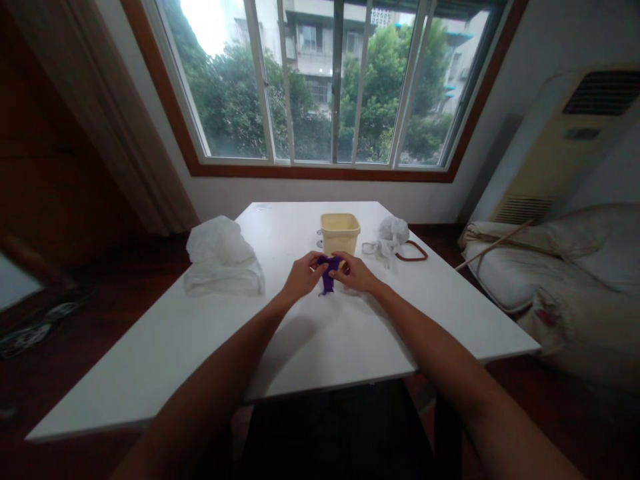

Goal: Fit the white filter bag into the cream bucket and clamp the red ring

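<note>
Both of my hands meet over the middle of the white table (pixel 320 353), just in front of a pale yellow plastic tub (pixel 340 239). Between them hangs a small piece of purple cloth (pixel 329 280) with a ragged lower end. My left hand (pixel 304 275) pinches its upper left part between thumb and fingers. On the other side, my right hand (pixel 354 272) grips the cloth's upper right part. Something yellowish shows by the right fingers, too small to make out. The hands hide the tub's lower front.
A white, translucent plastic bag (pixel 223 260) lies on the table's left. Right of the tub are a crumpled white bag (pixel 393 230), white strips (pixel 383 251) and a dark red ring-shaped frame (pixel 414 252). Large sacks (pixel 560 267) with a stick lie beyond the table's right edge.
</note>
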Demonstrator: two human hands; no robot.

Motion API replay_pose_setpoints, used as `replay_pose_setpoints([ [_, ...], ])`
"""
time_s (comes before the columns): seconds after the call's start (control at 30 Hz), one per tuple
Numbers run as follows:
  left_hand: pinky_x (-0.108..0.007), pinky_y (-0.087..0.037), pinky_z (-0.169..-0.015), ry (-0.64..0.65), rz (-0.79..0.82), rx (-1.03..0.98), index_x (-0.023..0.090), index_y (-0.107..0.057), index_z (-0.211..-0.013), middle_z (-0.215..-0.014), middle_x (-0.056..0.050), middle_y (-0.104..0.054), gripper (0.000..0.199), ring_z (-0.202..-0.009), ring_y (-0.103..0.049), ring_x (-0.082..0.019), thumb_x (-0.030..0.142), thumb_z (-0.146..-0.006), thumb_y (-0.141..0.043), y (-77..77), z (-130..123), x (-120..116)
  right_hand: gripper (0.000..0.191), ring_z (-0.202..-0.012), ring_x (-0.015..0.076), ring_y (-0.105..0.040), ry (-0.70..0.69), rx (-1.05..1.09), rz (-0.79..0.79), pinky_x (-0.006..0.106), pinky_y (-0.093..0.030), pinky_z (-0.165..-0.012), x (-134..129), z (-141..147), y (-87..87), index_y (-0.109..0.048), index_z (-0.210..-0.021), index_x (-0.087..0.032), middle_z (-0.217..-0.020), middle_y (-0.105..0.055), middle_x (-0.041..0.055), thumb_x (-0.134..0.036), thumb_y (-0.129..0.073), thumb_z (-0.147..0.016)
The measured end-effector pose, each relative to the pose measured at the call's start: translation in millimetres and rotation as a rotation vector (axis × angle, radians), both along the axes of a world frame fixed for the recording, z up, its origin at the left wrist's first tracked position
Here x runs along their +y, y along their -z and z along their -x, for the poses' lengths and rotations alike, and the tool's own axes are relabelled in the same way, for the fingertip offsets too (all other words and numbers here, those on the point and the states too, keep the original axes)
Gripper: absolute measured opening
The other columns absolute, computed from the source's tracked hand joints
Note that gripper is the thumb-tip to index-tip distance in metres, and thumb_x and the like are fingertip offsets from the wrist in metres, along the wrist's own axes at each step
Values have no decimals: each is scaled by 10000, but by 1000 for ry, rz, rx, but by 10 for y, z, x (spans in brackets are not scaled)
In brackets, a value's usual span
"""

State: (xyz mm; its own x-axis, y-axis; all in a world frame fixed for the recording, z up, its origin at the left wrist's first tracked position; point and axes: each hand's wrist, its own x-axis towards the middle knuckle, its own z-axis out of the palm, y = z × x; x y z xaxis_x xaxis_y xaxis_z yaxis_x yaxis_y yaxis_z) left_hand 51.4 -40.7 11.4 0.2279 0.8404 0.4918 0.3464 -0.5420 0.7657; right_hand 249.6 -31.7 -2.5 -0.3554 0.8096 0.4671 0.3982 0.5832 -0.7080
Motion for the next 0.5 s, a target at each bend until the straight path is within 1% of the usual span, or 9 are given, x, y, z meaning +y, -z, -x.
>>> replay_pose_setpoints([
  [0.07,-275,-525,-680,64,49,-48,169,-651,-993,-942,-60,-738,271,-822,-684,-181,388,-839,-609,60,-50,-7,576,-641,131,-564,-25,30,42,259,-471,-598,9,-11,21,-574,-1275,-155,-851,-682,41,-449,-708,-799],
  [0.1,-272,-522,-672,80,71,-62,166,-652,-969,-924,-58,-736,277,-806,-682,-178,408,-846,-597,84,-64,-6,539,-657,137,-574,-51,54,65,261,-475,-604,16,-18,28,-600,-1229,-158,-846,-684,40,-456,-709,-794],
  [0.2,-264,-512,-655,71,111,-89,160,-652,-908,-862,-46,-725,310,-744,-667,-163,450,-868,-553,126,-78,2,401,-654,145,-584,-109,118,145,260,-468,-591,41,-38,29,-665,-979,-146,-782,-675,39,-497,-695,-786],
  [0.23,-266,-510,-654,56,110,-81,159,-652,-892,-843,-43,-721,317,-732,-661,-162,455,-874,-540,132,-78,5,384,-635,145,-579,-108,126,166,258,-460,-578,49,-45,22,-664,-906,-144,-741,-663,35,-509,-681,-790],
  [0.3,-275,-506,-671,2,76,-29,162,-658,-870,-827,-42,-716,313,-739,-650,-167,442,-884,-519,135,-74,11,376,-611,143,-568,-66,126,165,256,-446,-566,63,-56,3,-656,-823,-144,-687,-643,27,-519,-661,-796],
  [0.4,-304,-506,-743,-107,-32,83,174,-679,-869,-867,-55,-721,266,-813,-644,-186,380,-878,-512,133,-70,15,359,-633,138,-567,16,144,93,255,-449,-595,81,-62,-16,-648,-781,-153,-694,-642,19,-511,-653,-798],
  [0.47,-319,-506,-779,-160,-89,119,179,-689,-889,-915,-66,-724,247,-862,-645,-196,358,-869,-521,135,-75,16,358,-632,132,-561,21,196,77,254,-452,-601,93,-54,-9,-624,-771,-163,-697,-636,9,-519,-642,-804],
  [0.5,-320,-508,-779,-165,-97,118,178,-691,-897,-925,-70,-725,247,-866,-647,-197,358,-868,-524,138,-79,15,361,-623,129,-556,9,228,87,253,-451,-593,98,-48,0,-609,-772,-168,-694,-630,4,-526,-635,-806],
])
